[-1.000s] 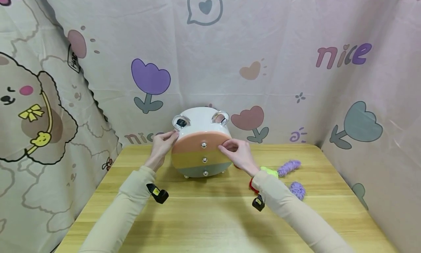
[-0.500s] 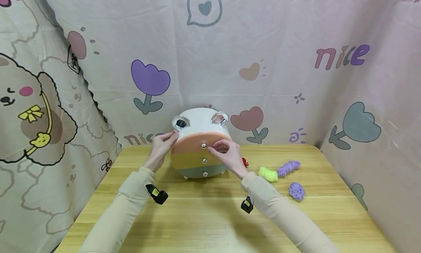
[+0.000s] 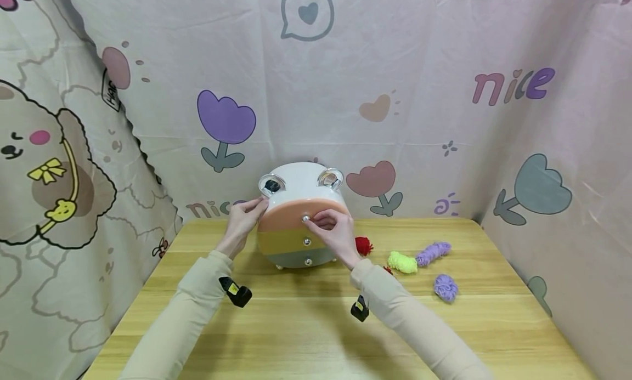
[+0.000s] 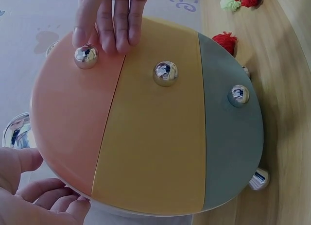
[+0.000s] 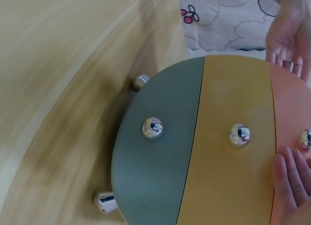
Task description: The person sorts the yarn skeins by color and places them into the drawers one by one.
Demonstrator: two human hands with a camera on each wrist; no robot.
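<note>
An oval drawer cabinet [image 3: 283, 240] stands on short silver feet, its front banded orange, yellow and grey-green. Each band carries a round silver knob. My left hand [image 3: 243, 223] steadies the cabinet at its upper left edge, thumb toward the front and curled fingers along the side, as the left wrist view shows. My right hand [image 3: 337, 232] is in front of the orange drawer [image 4: 73, 123]. Its thumb tip is right at the top knob [image 4: 86, 56], which shows whole beside it, while the other fingers bend loosely close to the drawer face [image 5: 291, 108].
Two clear ring-shaped ears [image 3: 329, 178] stick up from the white cabinet top [image 3: 301, 177]. Right of the cabinet lie red yarn [image 3: 364, 245], a yellow-green bundle [image 3: 402, 262], a purple bundle [image 3: 433, 253] and a purple ball [image 3: 446, 287]. A printed curtain [image 3: 419, 51] hangs behind the wooden table [image 3: 296, 330].
My right hand has moved left across the orange drawer, from its right edge to the top knob. The left hand and the cabinet have stayed put. More yarn shows beside the right forearm.
</note>
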